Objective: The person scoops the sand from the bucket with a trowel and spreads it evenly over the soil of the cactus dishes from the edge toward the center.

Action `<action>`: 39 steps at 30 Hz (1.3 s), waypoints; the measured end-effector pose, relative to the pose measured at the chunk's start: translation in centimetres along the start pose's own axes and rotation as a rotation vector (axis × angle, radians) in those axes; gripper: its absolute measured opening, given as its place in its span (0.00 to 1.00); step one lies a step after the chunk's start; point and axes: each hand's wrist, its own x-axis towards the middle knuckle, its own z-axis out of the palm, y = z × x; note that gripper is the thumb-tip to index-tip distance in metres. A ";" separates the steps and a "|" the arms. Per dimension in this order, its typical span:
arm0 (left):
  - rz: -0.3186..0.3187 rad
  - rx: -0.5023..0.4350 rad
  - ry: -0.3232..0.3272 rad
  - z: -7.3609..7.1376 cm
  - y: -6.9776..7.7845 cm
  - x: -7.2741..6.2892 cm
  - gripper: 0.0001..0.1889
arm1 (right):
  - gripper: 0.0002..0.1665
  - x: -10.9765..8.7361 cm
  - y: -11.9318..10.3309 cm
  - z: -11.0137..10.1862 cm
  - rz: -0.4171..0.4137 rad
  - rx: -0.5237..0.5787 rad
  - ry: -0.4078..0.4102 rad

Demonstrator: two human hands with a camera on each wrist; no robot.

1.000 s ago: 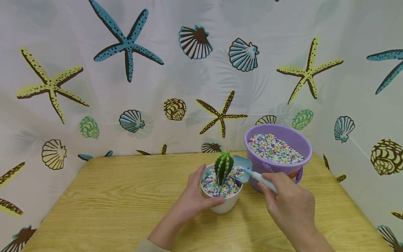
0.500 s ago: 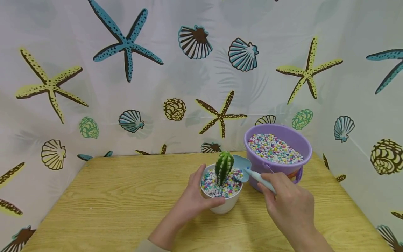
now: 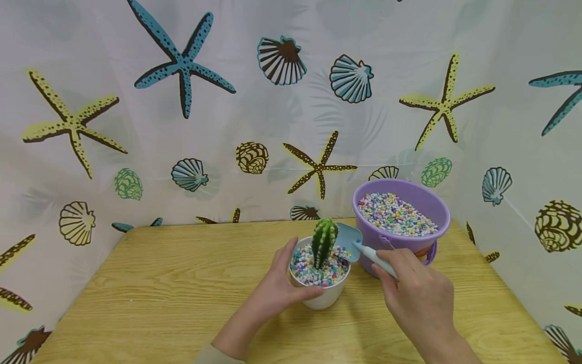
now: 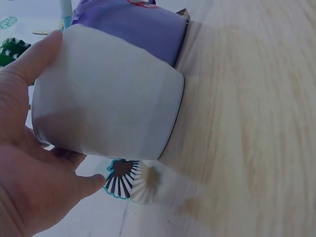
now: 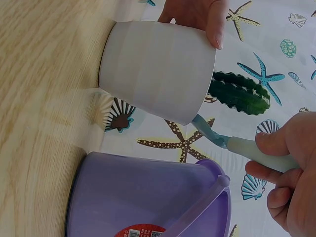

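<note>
A white pot stands on the table, holding a green cactus surrounded by small multicoloured pebbles. My left hand grips the pot from its left side, thumb across the front rim and fingers behind. In my right hand is the handle of a pale blue toy shovel. Its blade leans over the pot's right rim beside the cactus, with a few pebbles at its lower edge. The right wrist view shows the shovel tip right at the pot's rim.
Just behind and right of the pot stands a purple bucket, partly filled with the same pebbles; its handle hangs down the side. The wooden table backs onto a curtain printed with starfish and shells.
Pebbles have slid off the shovel blade into the pot, so more of the blue blade shows bare. The shovel has tilted slightly; the left hand and pot hold almost still.
</note>
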 end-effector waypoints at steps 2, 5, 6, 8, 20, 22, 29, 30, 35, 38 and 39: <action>0.007 -0.002 0.005 0.2 0.1 0.0 0.71 | 0.23 0.0 0.0 0.0 0.000 -0.002 -0.001; 0.014 -0.015 -0.005 0.1 0.1 0.0 0.70 | 0.23 0.0 0.1 0.0 -0.005 -0.005 0.004; 0.017 -0.020 -0.009 0.1 0.1 0.0 0.69 | 0.23 0.0 0.1 0.0 -0.007 -0.006 0.006; 0.013 -0.027 -0.016 0.0 0.1 0.0 0.69 | 0.24 0.0 0.1 0.0 -0.010 -0.007 0.012; -0.030 -0.026 -0.009 0.0 0.1 0.2 0.69 | 0.24 0.0 0.1 0.1 -0.024 -0.020 0.018; -0.033 -0.034 -0.008 0.1 0.1 0.2 0.69 | 0.24 0.0 0.1 0.1 -0.030 -0.019 0.024; -0.026 -0.043 0.000 0.2 0.1 0.3 0.69 | 0.24 -0.1 0.0 0.3 -0.065 -0.023 0.045; -0.024 -0.043 0.001 0.2 0.1 0.3 0.69 | 0.23 -0.1 0.0 0.3 -0.063 -0.021 0.042; -0.020 -0.047 0.007 0.2 0.1 0.3 0.69 | 0.21 -0.1 -0.1 0.2 -0.056 -0.018 0.030; -0.017 -0.043 0.012 0.3 0.0 0.4 0.69 | 0.20 -0.2 0.0 0.3 -0.060 -0.032 0.025; -0.016 -0.041 0.014 0.3 0.0 0.4 0.69 | 0.20 -0.3 0.1 0.3 -0.062 -0.038 0.023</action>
